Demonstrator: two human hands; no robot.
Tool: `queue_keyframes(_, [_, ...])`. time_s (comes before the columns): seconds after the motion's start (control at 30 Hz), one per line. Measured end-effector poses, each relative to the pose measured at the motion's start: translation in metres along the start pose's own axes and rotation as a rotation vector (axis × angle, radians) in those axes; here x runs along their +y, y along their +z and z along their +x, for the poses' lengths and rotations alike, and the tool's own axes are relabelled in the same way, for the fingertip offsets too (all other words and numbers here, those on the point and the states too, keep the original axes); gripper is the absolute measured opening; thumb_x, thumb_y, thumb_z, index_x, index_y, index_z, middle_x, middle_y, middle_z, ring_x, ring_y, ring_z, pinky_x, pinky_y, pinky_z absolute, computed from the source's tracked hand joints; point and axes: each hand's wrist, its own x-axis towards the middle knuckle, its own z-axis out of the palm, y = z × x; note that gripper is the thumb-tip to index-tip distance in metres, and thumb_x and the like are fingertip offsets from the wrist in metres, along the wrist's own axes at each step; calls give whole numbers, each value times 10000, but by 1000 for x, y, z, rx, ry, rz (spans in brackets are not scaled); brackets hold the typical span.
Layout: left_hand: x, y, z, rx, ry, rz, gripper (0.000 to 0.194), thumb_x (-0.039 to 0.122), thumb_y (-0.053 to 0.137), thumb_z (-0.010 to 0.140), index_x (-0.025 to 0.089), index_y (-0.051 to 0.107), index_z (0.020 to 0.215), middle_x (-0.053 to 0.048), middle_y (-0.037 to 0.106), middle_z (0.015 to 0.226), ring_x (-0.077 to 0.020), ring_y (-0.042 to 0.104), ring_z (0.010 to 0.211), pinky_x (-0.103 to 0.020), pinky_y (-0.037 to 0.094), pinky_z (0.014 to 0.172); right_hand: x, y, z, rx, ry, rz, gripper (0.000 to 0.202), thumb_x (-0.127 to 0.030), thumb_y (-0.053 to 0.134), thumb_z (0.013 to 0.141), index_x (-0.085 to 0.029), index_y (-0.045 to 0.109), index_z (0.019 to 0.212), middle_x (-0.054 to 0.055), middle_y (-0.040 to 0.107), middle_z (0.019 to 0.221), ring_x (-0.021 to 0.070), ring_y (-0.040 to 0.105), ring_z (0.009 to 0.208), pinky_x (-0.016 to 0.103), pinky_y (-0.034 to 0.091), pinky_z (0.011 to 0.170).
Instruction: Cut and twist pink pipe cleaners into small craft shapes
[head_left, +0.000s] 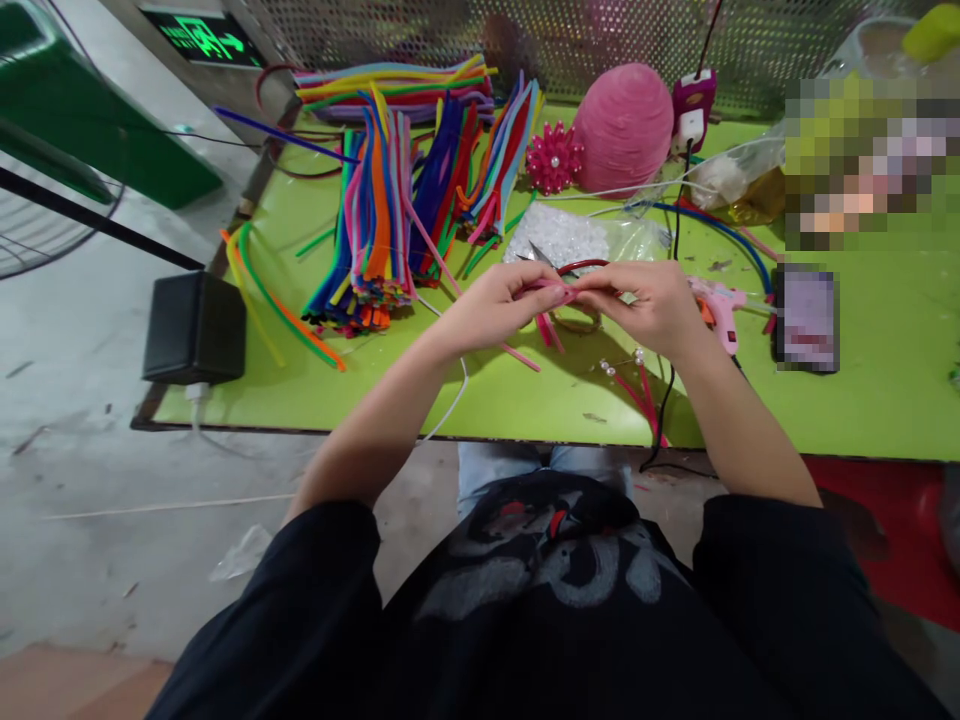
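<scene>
My left hand (514,300) and my right hand (649,303) meet over the table, both closed in a pinch. Between their fingertips is a pink pipe cleaner (569,294), partly covered by the fingers. Pink ends (550,332) hang below my left fingers. Just behind the hands lie scissors (541,259), partly hidden, and a clear bag of white beads (559,234). Nearer the front edge rest pink stems tipped with pearl beads (637,390). A loose pink pipe cleaner (435,245) slants from the bundles toward my left hand.
Bundled coloured pipe cleaners (382,210) fill the back left of the green table (510,415). A pink dome (626,130) and a pink flower (555,160) stand behind. To the right are a pink glue gun (721,312) and a phone (807,318). A black box (193,328) sits left; cables cross the table.
</scene>
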Motion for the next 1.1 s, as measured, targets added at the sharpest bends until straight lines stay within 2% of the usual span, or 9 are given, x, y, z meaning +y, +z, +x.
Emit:
queue_keyframes(0.13, [4,2,-1,-46,21,-30,401,545,660,985,164,671,862,3,576,716,-103,496,663,-232,388,621,-2,1,-1,35,2,16,183,-320,680,1007,-245,847,1003,50,826,973,204,756,866,332,556,823])
queue_keyframes(0.33, [5,3,-3,-76,42,-50,371,513,662,994,156,664,891,16,577,718,-78,476,609,-205,365,578,-8,2,0,27,63,83,175,-316,700,981,-200,822,934,41,803,884,164,711,749,296,538,739])
queue_keyframes(0.5, [2,3,-4,-75,15,-34,303,430,670,976,148,669,865,15,595,714,-64,498,584,-181,363,557,-5,3,0,36,-66,42,161,-255,686,981,-165,789,894,37,785,830,132,676,691,265,496,686])
queue_keyframes(0.6, [1,2,-3,-81,5,-15,279,399,669,965,143,683,856,11,588,703,-68,503,595,-181,372,562,-5,4,0,24,-95,-12,157,-249,672,984,-170,764,884,35,771,815,133,662,695,272,486,685])
queue_keyframes(0.7, [0,1,-2,-67,-15,-14,264,400,708,932,142,702,878,12,571,690,-71,477,597,-185,356,550,-6,5,0,12,-57,-4,132,-243,679,952,-187,733,845,20,740,764,134,635,675,280,479,674])
queue_keyframes(0.8, [1,0,-3,-15,20,46,241,381,732,909,147,706,859,18,559,686,-65,445,586,-189,337,539,-10,6,0,-1,46,80,119,-235,685,913,-187,705,807,9,705,715,124,588,638,274,445,629])
queue_keyframes(0.93, [6,0,-7,37,93,173,161,309,730,900,150,736,875,-33,703,828,-94,617,722,-189,427,611,-12,6,1,-36,155,197,192,-296,686,897,-168,666,756,-5,651,669,106,530,602,260,390,582])
queue_keyframes(1.0, [9,1,-9,8,46,129,168,317,732,918,150,741,907,-41,745,839,-111,682,747,-188,473,623,-12,6,1,-52,164,219,205,-306,680,894,-163,655,749,-6,643,675,101,517,603,257,382,584])
queue_keyframes(1.1, [11,1,-10,-53,-54,-27,187,329,731,939,143,719,917,-32,756,767,-121,719,682,-196,553,627,-12,4,2,-79,157,211,205,-307,667,895,-161,646,752,-8,633,682,99,511,610,259,372,595])
